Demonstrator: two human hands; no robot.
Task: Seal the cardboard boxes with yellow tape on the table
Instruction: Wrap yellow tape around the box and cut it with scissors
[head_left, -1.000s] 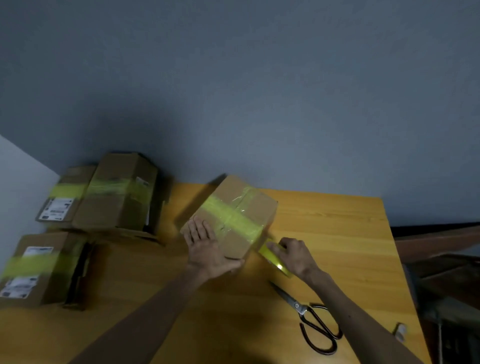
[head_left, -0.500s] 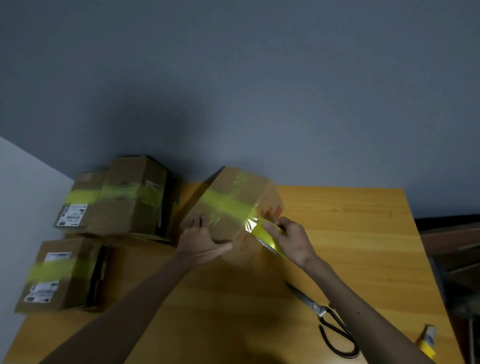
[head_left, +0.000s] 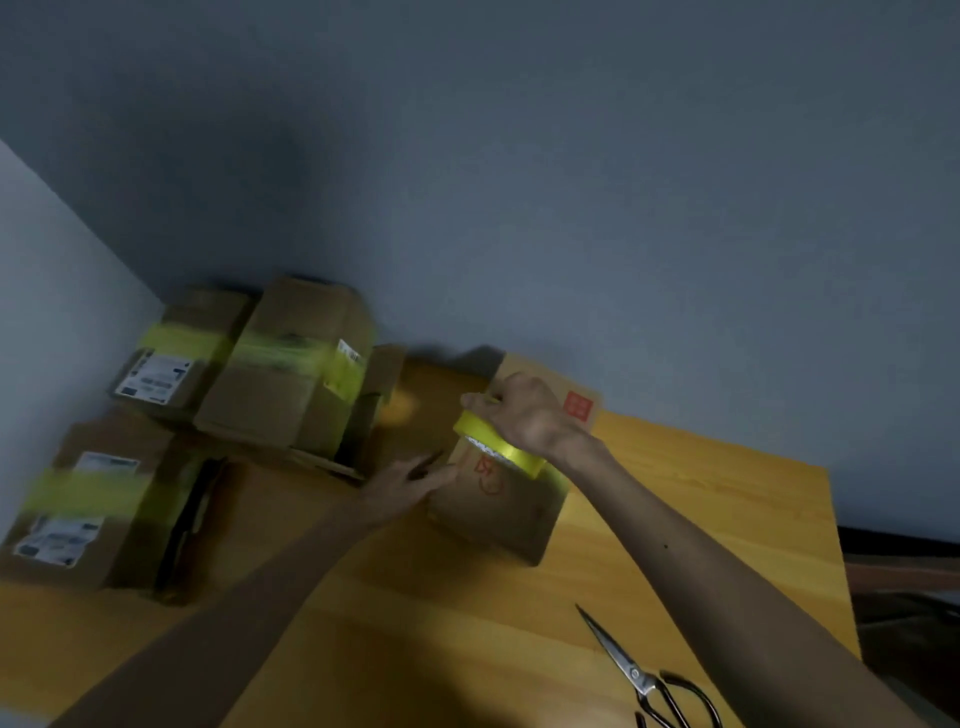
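Blue-grey wall backs a wooden surface (head_left: 727, 478). At its middle stands the cardboard box (head_left: 498, 519), red marks on its near face. The right grip (head_left: 524, 415) clasps the yellow tape roll (head_left: 501, 451) at the box's top edge. The left grip (head_left: 410, 483), fingers straight, presses the box's left side. Three taped boxes (head_left: 291, 374) sit far left, and scissors (head_left: 644, 680) lie near right.

I see taped boxes (head_left: 291, 379) crowding the left side of the table (head_left: 701, 519); scissors (head_left: 641, 675) lie front right; open wood runs between them.
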